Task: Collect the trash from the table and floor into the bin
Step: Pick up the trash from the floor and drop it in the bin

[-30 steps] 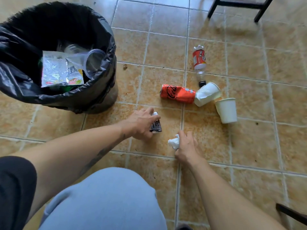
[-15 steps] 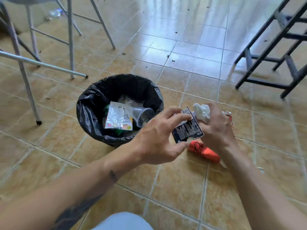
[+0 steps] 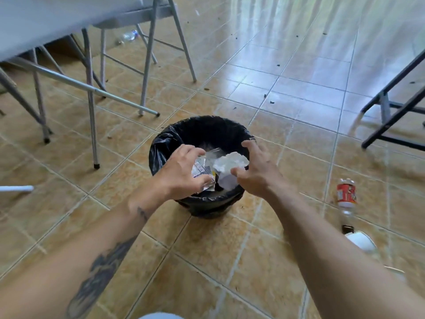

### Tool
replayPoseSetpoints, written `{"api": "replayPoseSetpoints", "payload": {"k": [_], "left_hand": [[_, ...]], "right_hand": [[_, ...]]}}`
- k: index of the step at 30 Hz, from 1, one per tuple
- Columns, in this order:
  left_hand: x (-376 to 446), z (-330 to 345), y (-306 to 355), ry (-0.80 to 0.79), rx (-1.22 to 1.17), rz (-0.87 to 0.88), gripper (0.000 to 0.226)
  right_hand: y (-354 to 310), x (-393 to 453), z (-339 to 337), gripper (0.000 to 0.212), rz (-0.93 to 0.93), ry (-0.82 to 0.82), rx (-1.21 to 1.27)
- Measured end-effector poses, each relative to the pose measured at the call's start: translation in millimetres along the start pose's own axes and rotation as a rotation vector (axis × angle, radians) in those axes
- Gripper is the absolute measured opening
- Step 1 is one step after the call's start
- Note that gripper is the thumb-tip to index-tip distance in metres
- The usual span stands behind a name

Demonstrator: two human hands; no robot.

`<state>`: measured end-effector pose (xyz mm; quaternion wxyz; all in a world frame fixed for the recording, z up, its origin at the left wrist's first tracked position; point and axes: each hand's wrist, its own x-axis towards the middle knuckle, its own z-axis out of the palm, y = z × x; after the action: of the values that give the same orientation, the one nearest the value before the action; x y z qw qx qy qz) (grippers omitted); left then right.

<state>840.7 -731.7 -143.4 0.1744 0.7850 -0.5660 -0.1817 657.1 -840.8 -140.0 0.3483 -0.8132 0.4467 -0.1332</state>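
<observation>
Nearest the camera, 2 bare forearms are reaching forward over the tiled floor (image 3: 259, 254), the left one showing a dark tattoo. At the right edge, a white paper cup (image 3: 360, 242) is lying on the tiles, and just beyond it a clear plastic bottle (image 3: 346, 199) with a red label is lying on its side.

Further out, both hands are hovering over the mouth of the bin (image 3: 202, 203), which is lined with a black bag. The left hand (image 3: 184, 171) is spreading its fingers wide, gripping nothing; a printed wrapper (image 3: 202, 169) is sitting just under its fingertips, inside the bin. The right hand (image 3: 257, 171) is likewise showing splayed fingers, with crumpled white paper (image 3: 230, 163) between the hands, loose above the rubbish; whether a finger is touching it is unclear.

Beyond the bin, a grey folding table (image 3: 34, 26) and a chair (image 3: 147, 17) are standing at left, with another plastic bottle (image 3: 128, 36) lying underneath. A dark frame (image 3: 391, 111) is standing at right.
</observation>
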Motion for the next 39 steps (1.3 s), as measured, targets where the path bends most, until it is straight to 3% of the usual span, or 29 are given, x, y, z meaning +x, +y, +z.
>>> {"api": "replayPoseSetpoints", "payload": {"k": [4, 9, 15, 20, 24, 30, 35, 39], "left_hand": [[-3, -3, 27, 0.102, -0.015, 0.074, 0.046], [11, -9, 107, 0.124, -0.049, 0.208, 0.034], [18, 42, 246, -0.076, -0.082, 0.298, 0.033], [5, 123, 313, -0.272, -0.017, 0.251, 0.035], [4, 188, 304, -0.392, 0.031, 0.271, 0.039], [31, 246, 254, -0.49, 0.288, 0.287, 0.058], [36, 277, 249, -0.612, 0.349, 0.266, 0.078], [50, 286, 240, -0.587, 0.388, 0.268, 0.095]], "right_hand": [[16, -22, -17, 0.064, 0.002, 0.076, 0.088], [67, -77, -80, 0.058, 0.159, 0.123, 0.066], [135, -176, -165, 0.059, 0.358, 0.158, -0.009], [187, -230, -195, 0.065, 0.554, 0.125, -0.092], [236, -236, -178, 0.065, 0.697, 0.177, -0.062], [285, -238, -137, 0.073, 0.941, 0.066, -0.061], [283, -229, -118, 0.083, 1.034, 0.01, -0.067], [292, -207, -106, 0.087, 1.037, 0.044, -0.088]]}}
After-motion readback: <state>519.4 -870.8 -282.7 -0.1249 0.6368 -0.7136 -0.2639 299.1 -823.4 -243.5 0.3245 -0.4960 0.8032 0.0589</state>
